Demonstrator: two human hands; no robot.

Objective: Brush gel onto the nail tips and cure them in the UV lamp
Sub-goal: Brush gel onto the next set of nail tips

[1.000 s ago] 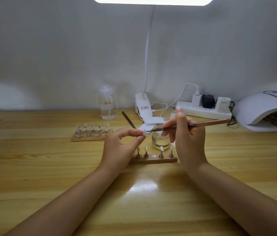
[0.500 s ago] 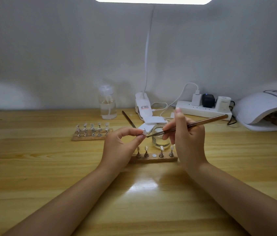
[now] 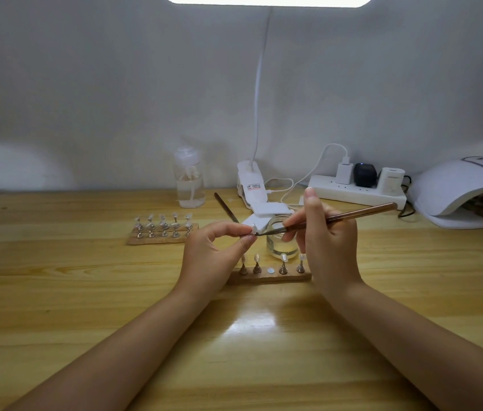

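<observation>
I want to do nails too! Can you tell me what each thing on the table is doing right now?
left hand: pinches a nail tip
right hand: grips the brush, bristles on that tip
near stand: four tips upright, one spot bare
far stand: full of tips
glass jar: open
UV lamp: display lit

UV lamp (image 3: 468, 188) cut by right edge; interior dim. Nail tip (image 3: 254, 230) mostly hidden in left hand (image 3: 213, 259) fingertips; gel indiscernible.

two brushes (image 3: 338, 218), two wooden stands (image 3: 269, 277)
</observation>
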